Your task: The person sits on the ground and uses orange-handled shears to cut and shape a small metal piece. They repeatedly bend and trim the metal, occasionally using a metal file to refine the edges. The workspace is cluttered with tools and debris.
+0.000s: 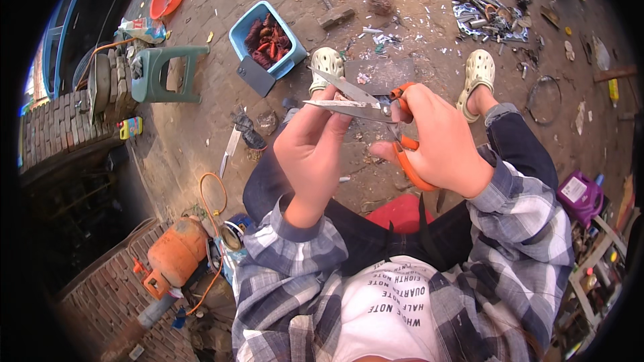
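Note:
My right hand (pixel 433 141) grips the orange handles (pixel 408 161) of metal scissors, whose blades (pixel 356 110) point left and stand slightly apart. My left hand (pixel 308 147) is closed just left of and below the blades, thumb and fingertips raised against a small pale item (pixel 341 97) at the blades, mostly hidden and too small to name. Below, beyond the blades, lies a dark flat plate (pixel 379 73) on the dirty ground, scattered with small white bits.
A blue tub (pixel 292 52) of dark red pieces, a green stool (pixel 155 75) and a knife (pixel 231 149) lie left and ahead. An orange gas cylinder (pixel 177 255) with a hose is lower left. Metal parts (pixel 482 15) lie ahead right; a purple jug (pixel 577 194) at right.

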Demonstrator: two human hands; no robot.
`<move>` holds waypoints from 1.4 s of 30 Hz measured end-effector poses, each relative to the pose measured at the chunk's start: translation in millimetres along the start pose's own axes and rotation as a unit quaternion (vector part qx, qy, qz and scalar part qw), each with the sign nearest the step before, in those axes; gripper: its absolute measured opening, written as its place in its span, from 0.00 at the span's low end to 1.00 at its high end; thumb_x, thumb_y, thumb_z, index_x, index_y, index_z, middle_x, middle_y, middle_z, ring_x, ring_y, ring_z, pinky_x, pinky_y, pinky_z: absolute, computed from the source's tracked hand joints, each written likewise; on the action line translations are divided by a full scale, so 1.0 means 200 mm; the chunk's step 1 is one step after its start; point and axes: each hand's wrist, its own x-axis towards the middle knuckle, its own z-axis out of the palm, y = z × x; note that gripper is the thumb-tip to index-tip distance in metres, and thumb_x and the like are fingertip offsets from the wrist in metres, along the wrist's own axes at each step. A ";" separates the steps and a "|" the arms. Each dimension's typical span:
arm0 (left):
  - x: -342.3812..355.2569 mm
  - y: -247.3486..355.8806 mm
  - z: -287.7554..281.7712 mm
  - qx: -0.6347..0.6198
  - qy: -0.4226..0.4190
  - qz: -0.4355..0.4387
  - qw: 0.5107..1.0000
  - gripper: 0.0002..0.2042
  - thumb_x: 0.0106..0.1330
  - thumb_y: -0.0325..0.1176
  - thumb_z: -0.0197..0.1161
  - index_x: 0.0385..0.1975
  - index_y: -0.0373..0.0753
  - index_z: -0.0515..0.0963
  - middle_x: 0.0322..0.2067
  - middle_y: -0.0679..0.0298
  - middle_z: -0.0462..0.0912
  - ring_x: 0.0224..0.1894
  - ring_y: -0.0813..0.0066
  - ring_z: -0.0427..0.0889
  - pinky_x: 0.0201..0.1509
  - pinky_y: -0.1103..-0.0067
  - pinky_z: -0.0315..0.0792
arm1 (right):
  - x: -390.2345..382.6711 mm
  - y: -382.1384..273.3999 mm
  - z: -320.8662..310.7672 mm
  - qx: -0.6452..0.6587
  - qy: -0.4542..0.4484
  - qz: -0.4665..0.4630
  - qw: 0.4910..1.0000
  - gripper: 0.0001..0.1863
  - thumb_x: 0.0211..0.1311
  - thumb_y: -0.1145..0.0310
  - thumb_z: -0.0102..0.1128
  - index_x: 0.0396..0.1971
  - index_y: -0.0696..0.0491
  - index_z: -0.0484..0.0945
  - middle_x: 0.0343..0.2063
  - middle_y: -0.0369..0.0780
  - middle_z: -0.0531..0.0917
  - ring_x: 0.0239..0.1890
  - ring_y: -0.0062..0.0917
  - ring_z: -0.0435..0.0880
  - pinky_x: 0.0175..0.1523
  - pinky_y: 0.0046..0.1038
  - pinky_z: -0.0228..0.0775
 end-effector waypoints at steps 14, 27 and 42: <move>0.03 -0.02 0.05 -0.102 -0.132 -0.113 0.980 0.14 0.60 0.23 0.60 0.45 0.26 0.73 0.35 0.54 0.82 0.35 0.69 0.83 0.41 0.79 0.77 | 0.05 0.00 0.05 0.462 0.064 0.156 0.871 0.12 0.54 0.74 0.63 0.30 0.57 0.66 0.31 0.39 0.80 0.28 0.14 0.77 0.32 0.18 0.70; 0.09 0.05 -0.06 -0.074 -0.265 -0.183 0.944 0.09 0.53 0.20 0.62 0.34 0.30 0.75 0.28 0.63 0.81 0.31 0.79 0.81 0.38 0.84 0.74 | 0.06 -0.02 -0.12 0.354 -0.120 0.142 0.917 0.14 0.54 0.70 0.64 0.31 0.59 0.66 0.25 0.38 0.78 0.28 0.16 0.75 0.32 0.21 0.68; 0.07 -0.01 -0.04 -0.174 -0.265 -0.141 0.938 0.13 0.55 0.20 0.64 0.40 0.31 0.73 0.35 0.62 0.79 0.39 0.73 0.80 0.45 0.79 0.74 | 0.07 -0.03 -0.19 0.283 -0.082 0.072 0.953 0.16 0.50 0.71 0.68 0.31 0.58 0.67 0.29 0.39 0.79 0.27 0.18 0.75 0.32 0.22 0.68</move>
